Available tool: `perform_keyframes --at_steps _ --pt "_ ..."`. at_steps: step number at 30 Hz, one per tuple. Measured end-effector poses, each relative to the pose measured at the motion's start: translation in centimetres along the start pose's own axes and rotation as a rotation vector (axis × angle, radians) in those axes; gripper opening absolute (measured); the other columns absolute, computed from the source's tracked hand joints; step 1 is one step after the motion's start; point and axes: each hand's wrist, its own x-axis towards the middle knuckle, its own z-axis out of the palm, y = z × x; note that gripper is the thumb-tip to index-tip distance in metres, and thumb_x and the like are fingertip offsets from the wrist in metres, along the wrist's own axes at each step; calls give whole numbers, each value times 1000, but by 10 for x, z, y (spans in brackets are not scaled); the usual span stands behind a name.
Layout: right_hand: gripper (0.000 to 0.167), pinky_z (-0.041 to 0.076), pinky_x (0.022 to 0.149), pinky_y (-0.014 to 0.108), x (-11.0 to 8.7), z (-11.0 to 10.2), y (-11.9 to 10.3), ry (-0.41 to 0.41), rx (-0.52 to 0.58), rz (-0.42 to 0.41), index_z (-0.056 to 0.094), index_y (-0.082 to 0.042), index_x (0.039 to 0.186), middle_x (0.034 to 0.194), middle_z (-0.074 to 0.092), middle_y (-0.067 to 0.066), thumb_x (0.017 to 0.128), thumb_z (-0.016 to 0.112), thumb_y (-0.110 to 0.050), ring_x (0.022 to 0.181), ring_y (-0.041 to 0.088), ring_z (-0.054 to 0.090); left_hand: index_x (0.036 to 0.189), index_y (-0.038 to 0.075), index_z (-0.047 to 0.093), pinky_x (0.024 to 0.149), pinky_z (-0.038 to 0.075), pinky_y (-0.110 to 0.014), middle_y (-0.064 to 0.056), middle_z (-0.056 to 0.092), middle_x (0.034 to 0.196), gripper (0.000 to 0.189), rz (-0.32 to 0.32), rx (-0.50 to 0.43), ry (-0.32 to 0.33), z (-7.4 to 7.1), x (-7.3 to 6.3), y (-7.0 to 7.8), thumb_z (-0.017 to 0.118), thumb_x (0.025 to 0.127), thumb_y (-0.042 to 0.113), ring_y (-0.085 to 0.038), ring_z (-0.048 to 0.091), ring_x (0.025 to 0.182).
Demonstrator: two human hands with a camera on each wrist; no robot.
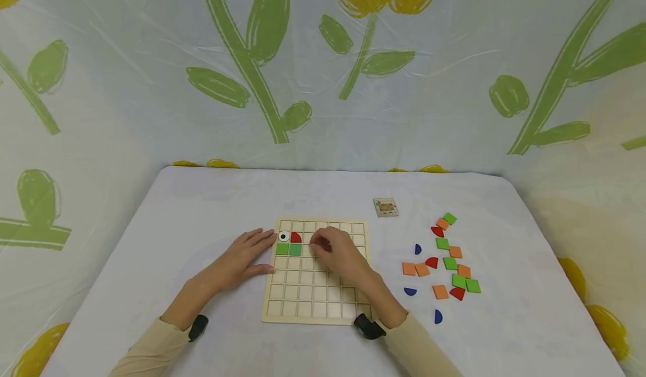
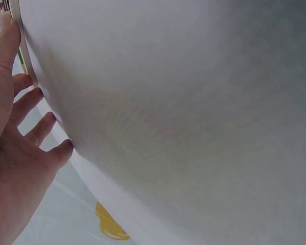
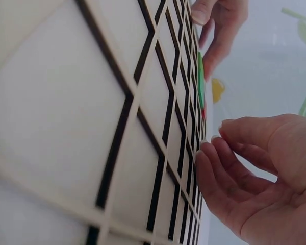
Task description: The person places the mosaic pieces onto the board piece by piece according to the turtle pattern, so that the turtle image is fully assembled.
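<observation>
A wooden grid board lies on the table, with pieces in its upper left cells: a white round eye piece, a red quarter-circle and two green squares. At the board's left edge, my left hand rests with fingers spread, fingertips and thumb right at the frame. My right hand is over the upper middle cells, fingers and thumb bent, fingertips close to the grid. In the right wrist view, the right hand shows a small gap between thumb and fingers, and no piece appears there.
To the right lie loose orange squares, green squares, red quarter-circles and blue half-circles. A small picture card sits beyond the board. Flower-printed cloth walls in the table.
</observation>
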Motion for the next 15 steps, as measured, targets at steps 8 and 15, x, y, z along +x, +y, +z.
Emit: perform_keyframes --at_steps 8,15 --pt "4 58 79 29 -9 -15 9 23 -16 15 71 -1 100 95 68 5 96 70 0 88 17 65 152 -3 45 115 31 -64 -22 45 156 75 -10 -4 -6 -2 0 3 76 93 30 -50 35 144" --pt "5 59 78 29 -18 -30 20 41 -20 17 70 -1 102 96 68 7 96 70 -1 88 19 65 153 -2 45 116 29 -65 -21 45 156 76 -18 2 -10 -1 0 2 75 94 34 -49 34 145"
